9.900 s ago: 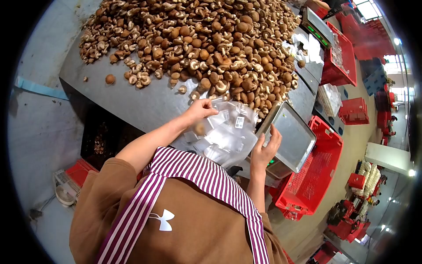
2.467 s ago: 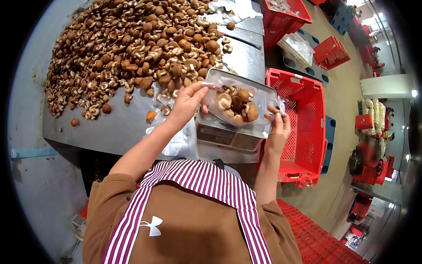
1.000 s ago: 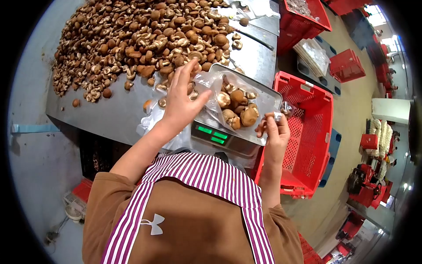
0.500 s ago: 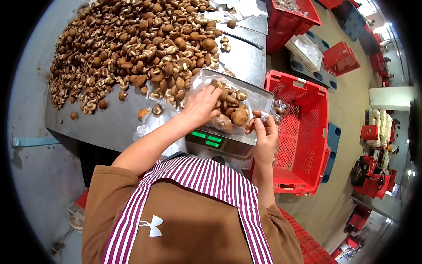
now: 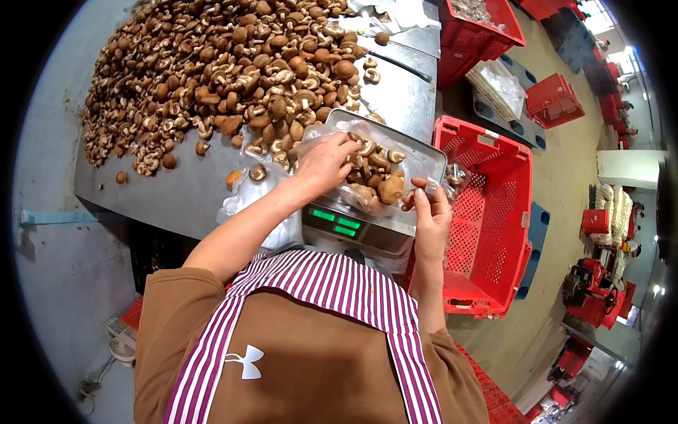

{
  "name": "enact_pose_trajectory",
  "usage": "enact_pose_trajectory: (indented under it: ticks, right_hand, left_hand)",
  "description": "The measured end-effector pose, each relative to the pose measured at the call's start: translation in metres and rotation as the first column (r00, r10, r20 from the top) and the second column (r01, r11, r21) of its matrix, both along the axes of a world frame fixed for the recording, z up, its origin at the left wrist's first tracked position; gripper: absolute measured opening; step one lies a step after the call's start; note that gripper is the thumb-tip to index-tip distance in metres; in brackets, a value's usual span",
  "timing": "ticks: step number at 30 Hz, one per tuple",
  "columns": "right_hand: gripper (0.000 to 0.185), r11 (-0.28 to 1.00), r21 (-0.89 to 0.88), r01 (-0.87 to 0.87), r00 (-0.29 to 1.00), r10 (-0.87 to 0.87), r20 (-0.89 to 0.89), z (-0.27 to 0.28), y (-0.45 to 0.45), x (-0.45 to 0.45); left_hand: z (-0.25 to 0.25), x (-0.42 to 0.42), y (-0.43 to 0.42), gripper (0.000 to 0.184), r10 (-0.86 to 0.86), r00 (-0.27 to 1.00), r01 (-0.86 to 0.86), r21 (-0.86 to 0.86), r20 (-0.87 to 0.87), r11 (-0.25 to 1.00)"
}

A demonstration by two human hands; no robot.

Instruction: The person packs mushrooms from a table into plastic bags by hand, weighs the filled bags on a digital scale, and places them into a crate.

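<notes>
A clear plastic bag (image 5: 417,168) of brown mushrooms (image 5: 390,189) lies in the metal tray of a weighing scale (image 5: 385,239) with green lit digits. My left hand (image 5: 326,166) reaches over the bag's left side, fingers bent and apart from the thumb, the tips touching the mushrooms. At the bag's right edge, my right hand (image 5: 432,215) has thumb and fingers pinched together on the thin film. Its lower fingers are curled and partly hidden. A large heap of mushrooms (image 5: 212,78) covers the table beyond my left hand.
White plastic bags (image 5: 258,205) lie left of the scale, with loose mushrooms beside them. A red crate (image 5: 487,219) stands close on the right, with a filled bag at its near-left rim. Another red crate (image 5: 470,42) is farther back. A dark knife-like tool (image 5: 399,65) lies on the metal table (image 5: 159,201).
The whole view has shifted slightly. My right thumb and fingers have moved a little at the bag's edge. My left hand stays over the mushrooms.
</notes>
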State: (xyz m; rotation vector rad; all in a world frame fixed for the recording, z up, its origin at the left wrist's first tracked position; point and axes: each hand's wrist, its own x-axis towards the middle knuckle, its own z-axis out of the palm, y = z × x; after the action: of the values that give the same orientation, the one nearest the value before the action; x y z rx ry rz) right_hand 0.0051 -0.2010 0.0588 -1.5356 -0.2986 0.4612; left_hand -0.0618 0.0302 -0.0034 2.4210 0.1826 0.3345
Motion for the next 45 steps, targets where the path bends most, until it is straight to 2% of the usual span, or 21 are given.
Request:
enact_pose_trajectory:
  ticks: [2,3,5,6,8,10,15,18,20,22,24,26,28,30,34,36,37,38,42,44,45]
  right_hand:
    - [0.021,1.000,-0.019,0.012,1.000,-0.012,0.013,-0.004,-0.001,0.003]
    - [0.020,0.996,-0.078,0.038,0.995,-0.031,0.093,-0.005,-0.001,0.006]
    - [0.021,0.976,-0.172,0.133,0.972,-0.095,0.213,-0.016,-0.012,0.016]
    - [0.021,0.968,-0.195,0.157,0.966,-0.110,0.233,0.003,-0.010,0.016]
    - [0.023,0.975,-0.099,0.199,0.955,-0.171,0.241,0.008,-0.019,0.022]
    - [0.025,0.967,-0.061,0.248,0.953,-0.232,0.195,0.017,-0.021,0.020]
    - [0.024,0.971,-0.028,0.238,0.948,-0.226,0.222,0.012,-0.021,0.017]
    - [0.022,0.972,-0.026,0.232,0.949,-0.221,0.223,0.010,-0.018,0.014]
    - [0.022,0.973,-0.035,0.229,0.948,-0.214,0.235,0.008,-0.020,0.013]
    - [0.022,0.974,-0.041,0.224,0.946,-0.207,0.248,0.008,-0.020,0.013]
    - [0.021,0.972,-0.040,0.233,0.947,-0.217,0.238,0.009,-0.021,0.013]
    - [0.021,0.973,-0.035,0.229,0.947,-0.215,0.238,0.009,-0.020,0.013]
    - [0.020,0.974,-0.031,0.227,0.948,-0.213,0.237,0.008,-0.021,0.013]
    - [0.020,0.978,-0.058,0.198,0.948,-0.177,0.264,0.005,-0.020,0.012]
    - [0.019,0.978,-0.094,0.188,0.947,-0.155,0.280,0.011,-0.011,0.008]
    - [0.019,0.977,-0.103,0.188,0.943,-0.150,0.295,0.012,-0.008,0.007]
    - [0.019,0.977,-0.104,0.187,0.944,-0.149,0.296,0.012,-0.008,0.007]
    - [0.018,0.978,-0.102,0.180,0.942,-0.142,0.304,0.012,-0.007,0.007]
    - [0.018,0.976,-0.121,0.179,0.941,-0.134,0.310,0.012,-0.009,0.006]
    - [0.018,0.976,-0.111,0.185,0.942,-0.144,0.302,0.007,-0.010,0.006]
    - [0.019,0.977,-0.104,0.186,0.946,-0.149,0.289,0.004,-0.010,0.005]
  left_hand:
    - [0.003,0.000,-0.005,0.033,0.014,0.997,-0.011,0.029,-0.075,1.000]
    - [0.003,0.000,-0.008,0.030,0.014,0.999,-0.010,0.100,-0.037,0.995]
    - [0.004,-0.002,-0.009,0.030,0.020,0.999,-0.017,0.055,-0.047,0.998]
    - [0.009,-0.002,-0.010,0.031,0.021,0.998,-0.021,0.010,-0.055,1.000]
    - [0.022,-0.002,-0.011,0.028,0.045,0.998,-0.047,-0.026,-0.049,0.999]
    - [0.038,-0.001,-0.006,0.022,0.027,0.971,-0.009,-0.075,0.236,0.997]
    - [0.058,-0.003,-0.009,0.015,0.090,0.958,0.001,-0.316,0.273,0.949]
    - [0.070,-0.007,-0.006,0.014,0.195,0.922,0.059,-0.622,0.333,0.781]
    - [0.089,-0.014,0.009,0.015,0.299,0.937,-0.021,-0.828,0.179,0.561]
    - [0.092,-0.019,0.037,0.022,0.438,0.896,-0.103,-0.921,0.078,0.375]
    - [0.090,-0.021,0.072,0.047,0.625,0.781,-0.157,-0.969,-0.004,0.190]
    - [0.077,-0.028,0.117,0.079,0.719,0.692,0.004,-0.996,0.070,0.092]
    - [0.066,-0.047,0.139,0.093,0.685,0.709,-0.031,-0.964,0.165,0.264]
    - [0.062,-0.053,0.137,0.089,0.711,0.691,-0.116,-0.951,0.129,0.285]
    - [0.068,-0.052,0.085,0.074,0.592,0.804,-0.261,-0.864,0.052,0.431]
    - [0.061,-0.051,0.069,0.070,0.506,0.858,-0.211,-0.838,0.087,0.503]
    - [0.057,-0.050,0.062,0.058,0.495,0.860,-0.179,-0.838,0.121,0.516]
    - [0.055,-0.051,0.056,0.058,0.496,0.860,-0.179,-0.838,0.122,0.515]
    - [0.064,-0.056,0.031,0.032,0.398,0.903,-0.107,-0.808,0.165,0.579]
    - [0.087,-0.058,0.011,0.021,0.331,0.931,-0.114,-0.738,0.154,0.666]
    - [0.088,-0.057,0.002,0.017,0.227,0.949,-0.028,-0.657,0.220,0.753]
